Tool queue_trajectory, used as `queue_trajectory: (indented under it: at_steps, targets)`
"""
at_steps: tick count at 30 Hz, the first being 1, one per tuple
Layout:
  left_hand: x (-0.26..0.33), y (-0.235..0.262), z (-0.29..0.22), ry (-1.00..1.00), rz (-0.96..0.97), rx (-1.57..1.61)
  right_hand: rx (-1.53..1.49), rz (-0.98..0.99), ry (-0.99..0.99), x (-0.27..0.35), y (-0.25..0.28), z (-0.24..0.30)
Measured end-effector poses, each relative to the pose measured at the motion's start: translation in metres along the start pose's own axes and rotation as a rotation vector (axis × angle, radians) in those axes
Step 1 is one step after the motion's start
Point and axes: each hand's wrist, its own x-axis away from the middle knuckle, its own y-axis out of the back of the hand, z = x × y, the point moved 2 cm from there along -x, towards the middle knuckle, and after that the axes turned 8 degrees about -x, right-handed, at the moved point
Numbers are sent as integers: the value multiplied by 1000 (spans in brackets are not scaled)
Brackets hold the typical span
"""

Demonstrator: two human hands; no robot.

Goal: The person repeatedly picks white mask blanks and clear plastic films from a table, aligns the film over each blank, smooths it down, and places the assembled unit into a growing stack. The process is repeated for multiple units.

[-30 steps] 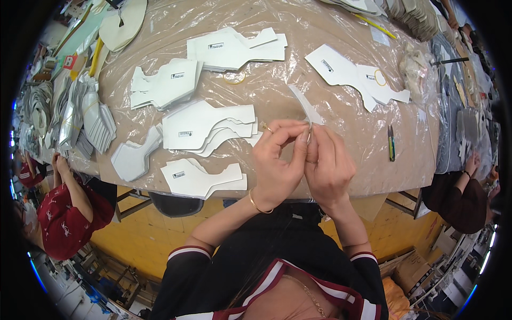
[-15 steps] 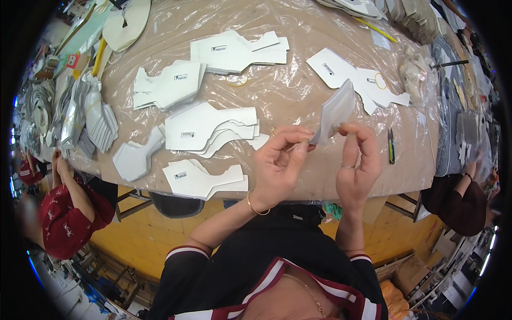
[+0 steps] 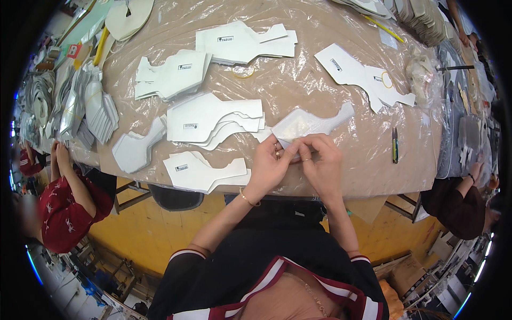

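Just above the table, a thin stack of pale grey-white cut pieces [image 3: 312, 124], broad at one end and narrowing to a curved tail at the right, is tilted in front of me. My left hand [image 3: 270, 164] grips the near corner of its broad end between thumb and fingers. Right beside it, my right hand [image 3: 322, 160] is closed at the same near edge, fingertips pinched by the left thumb. The fingers hide that edge. Left of my hands lie a fanned stack of white cut pieces [image 3: 194, 114] and a smaller stack [image 3: 205, 172].
Further stacks of white pieces [image 3: 173, 74] lie across the plastic-covered table [image 3: 298, 80]. A snips-like tool [image 3: 394, 145] lies at the right, a yellow rubber band [image 3: 242, 72] farther back. Grey bundles [image 3: 98, 117] crowd the left edge. People sit at left [image 3: 66, 213] and right [image 3: 458, 208].
Both hands have come lower and nearer to me. The held stack has swung from nearly upright to flatter, its tail now pointing right. My right hand has moved left, close to the left.
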Motion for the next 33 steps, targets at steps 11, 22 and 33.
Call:
queue_trajectory:
  at_steps: [11,22,33]
  targets:
    - [-5,-2,9,94,-62,-139,-302,-343,-407,-18,24,-43]
    - [-4,-2,4,140,-28,-128,-361,-443,-506,-21,38,-51]
    - [-12,3,5,-127,-9,-392,-37,44,-334,-32,37,-24]
